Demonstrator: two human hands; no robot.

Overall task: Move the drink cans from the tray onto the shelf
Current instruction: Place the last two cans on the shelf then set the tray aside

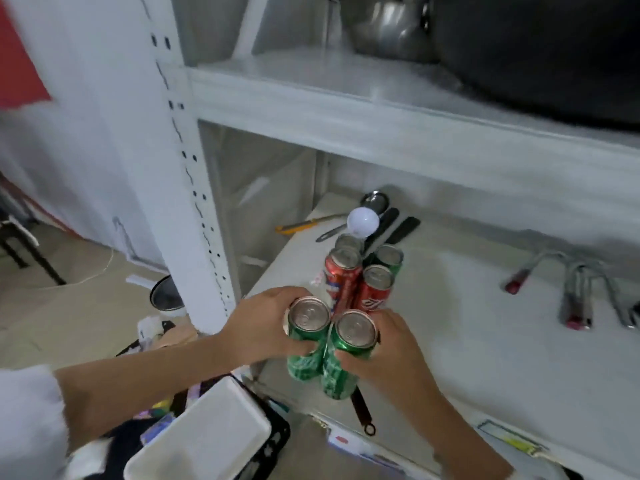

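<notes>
Two green drink cans stand upright near the front edge of the white shelf [467,306]. My left hand [263,323] grips the left green can [306,337]; my right hand [391,344] grips the right green can [348,355]. The two cans touch each other. Behind them stand two red cans [341,278] [374,289], a further green can [389,259] and one more can top at the back. The white foam tray [204,438] lies low at the left, below the shelf, with no can visible in it.
A white ball-like object [363,221], dark-handled utensils [394,230] and a yellow-handled tool [294,227] lie at the shelf's back. Metal tools with red tips [575,296] lie to the right. A perforated white post [187,168] stands left. The upper shelf [346,98] carries pots.
</notes>
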